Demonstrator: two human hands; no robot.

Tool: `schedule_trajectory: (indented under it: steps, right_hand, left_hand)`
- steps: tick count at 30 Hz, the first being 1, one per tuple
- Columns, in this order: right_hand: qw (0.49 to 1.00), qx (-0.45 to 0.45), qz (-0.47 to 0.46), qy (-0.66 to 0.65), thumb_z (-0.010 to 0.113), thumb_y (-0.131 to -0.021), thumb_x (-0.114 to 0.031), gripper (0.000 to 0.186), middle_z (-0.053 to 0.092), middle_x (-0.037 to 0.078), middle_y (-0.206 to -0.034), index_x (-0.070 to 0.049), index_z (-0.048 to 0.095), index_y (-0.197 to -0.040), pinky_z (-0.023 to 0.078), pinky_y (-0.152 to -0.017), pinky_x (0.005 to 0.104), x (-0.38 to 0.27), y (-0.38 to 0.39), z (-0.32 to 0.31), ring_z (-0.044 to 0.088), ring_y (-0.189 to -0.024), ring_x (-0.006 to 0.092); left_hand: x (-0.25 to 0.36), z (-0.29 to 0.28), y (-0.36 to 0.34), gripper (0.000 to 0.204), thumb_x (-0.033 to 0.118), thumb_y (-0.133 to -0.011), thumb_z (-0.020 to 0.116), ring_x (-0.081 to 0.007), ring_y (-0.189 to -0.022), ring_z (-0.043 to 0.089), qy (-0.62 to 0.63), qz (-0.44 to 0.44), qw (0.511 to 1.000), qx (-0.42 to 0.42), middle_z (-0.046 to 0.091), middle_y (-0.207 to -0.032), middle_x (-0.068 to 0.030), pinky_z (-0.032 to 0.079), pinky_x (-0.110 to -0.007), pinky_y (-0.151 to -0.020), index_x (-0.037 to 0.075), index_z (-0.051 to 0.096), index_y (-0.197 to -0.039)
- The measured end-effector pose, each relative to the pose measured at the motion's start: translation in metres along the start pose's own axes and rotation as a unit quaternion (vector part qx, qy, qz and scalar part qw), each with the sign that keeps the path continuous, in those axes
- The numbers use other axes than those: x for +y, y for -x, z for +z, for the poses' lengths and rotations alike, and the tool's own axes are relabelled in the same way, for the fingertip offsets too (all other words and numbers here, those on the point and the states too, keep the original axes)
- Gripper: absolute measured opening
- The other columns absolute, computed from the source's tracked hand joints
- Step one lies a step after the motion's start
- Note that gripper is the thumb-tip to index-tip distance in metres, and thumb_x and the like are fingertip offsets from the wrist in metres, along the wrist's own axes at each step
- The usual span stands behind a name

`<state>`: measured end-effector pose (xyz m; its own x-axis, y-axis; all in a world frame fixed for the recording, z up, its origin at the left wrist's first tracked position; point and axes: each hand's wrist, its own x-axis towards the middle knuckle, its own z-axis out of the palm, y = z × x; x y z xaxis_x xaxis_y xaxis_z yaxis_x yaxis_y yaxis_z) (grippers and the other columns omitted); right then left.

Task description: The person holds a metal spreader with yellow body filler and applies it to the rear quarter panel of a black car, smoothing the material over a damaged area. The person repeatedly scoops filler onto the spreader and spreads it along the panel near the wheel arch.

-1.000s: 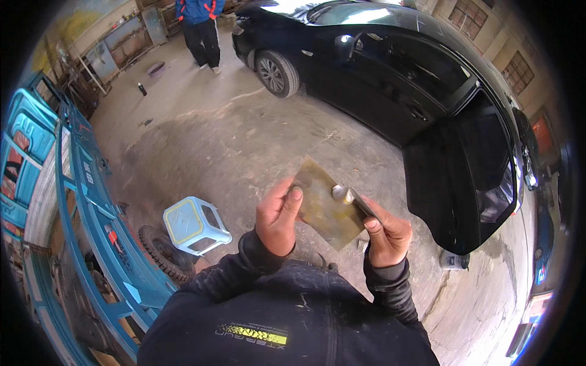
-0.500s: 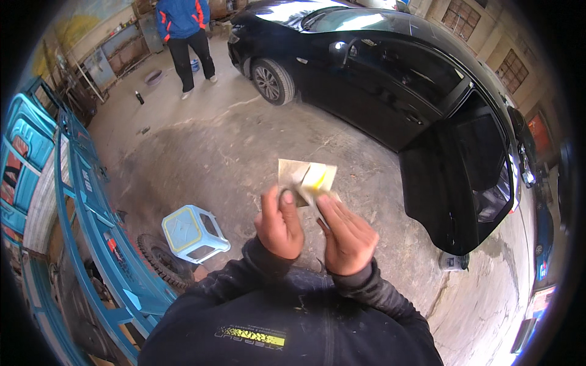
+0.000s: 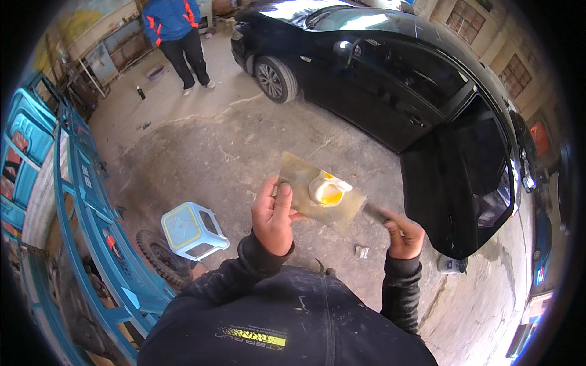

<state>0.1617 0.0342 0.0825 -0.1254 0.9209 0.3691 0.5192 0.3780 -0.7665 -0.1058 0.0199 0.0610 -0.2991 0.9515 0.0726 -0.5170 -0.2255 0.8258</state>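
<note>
My left hand (image 3: 274,213) grips a thin, yellowish, see-through mixing sheet (image 3: 298,177) by its left edge, thumb on top. On the sheet sits a lump of white putty (image 3: 317,188) with a bright yellow streak of paste (image 3: 332,196) beside it. At the right end of the sheet, my right hand (image 3: 405,235) is closed round a dark flat scraper (image 3: 374,212). The scraper's tip lies close to the sheet's right edge; whether they touch I cannot tell.
A black car (image 3: 360,79) with an open rear door (image 3: 448,189) stands right. A blue-white stool (image 3: 185,229), tire (image 3: 160,256) and blue metal frame (image 3: 101,226) are left. A person (image 3: 177,43) stands far off. A bucket (image 3: 452,264) sits below the door.
My hands were close together over the sheet; now my right hand has moved right and down, away from the left. The sheet lies flatter, showing the putty and yellow paste. The person's legs have shifted.
</note>
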Motion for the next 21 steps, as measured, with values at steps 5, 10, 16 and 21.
schedule_trajectory:
  steps: [5,10,16,21]
  right_hand:
    - [0.944,0.111,0.139,-0.278,0.065,-0.101,-0.019,0.025,0.063,-0.004,-0.079,0.006,0.071,-0.098,0.039,-0.064,0.0216,0.009,0.014,0.034,0.05,-0.07,0.0046]
    - [0.92,0.182,0.164,-0.306,0.069,-0.1,-0.022,0.028,0.053,-0.008,-0.072,0.003,0.068,-0.088,0.03,-0.059,0.0215,-0.001,0.02,0.042,0.039,-0.066,0.0023]
    - [0.872,0.294,0.084,-0.382,0.061,-0.105,-0.022,0.028,0.072,0.005,-0.094,0.005,0.069,-0.108,0.05,-0.078,0.0253,0.012,0.027,-0.042,0.065,-0.082,0.0111]
    - [0.895,0.428,-0.006,-0.126,0.058,-0.105,-0.027,0.033,0.073,0.006,-0.086,0.004,0.069,-0.103,0.049,-0.065,0.0252,0.012,0.064,-0.111,0.063,-0.072,0.0117]
  left_hand:
    - [-0.014,0.018,0.009,0.029,0.02,-0.109,0.05,-0.014,-0.083,0.066,-0.228,0.212,0.951,-0.004,0.067,-0.103,-0.0099,0.058,-0.029,-0.07,-0.003,0.052,-0.127]
    - [-0.022,0.044,0.02,0.023,0.011,-0.105,0.054,-0.026,-0.062,0.065,-0.376,0.265,0.875,-0.153,0.064,-0.073,-0.0163,0.052,-0.036,-0.06,-0.006,0.055,-0.121]
    - [-0.032,0.077,0.038,0.027,0.003,-0.098,0.06,-0.0354,-0.059,0.064,-0.392,0.282,0.791,-0.377,0.064,-0.077,-0.0218,0.047,-0.042,-0.051,-0.005,0.058,-0.124]
    - [-0.062,0.122,0.065,0.033,0.022,-0.106,0.055,-0.0174,-0.075,0.068,-0.313,0.108,0.894,-0.302,0.067,-0.084,-0.0145,0.051,-0.034,-0.063,-0.006,0.059,-0.123]
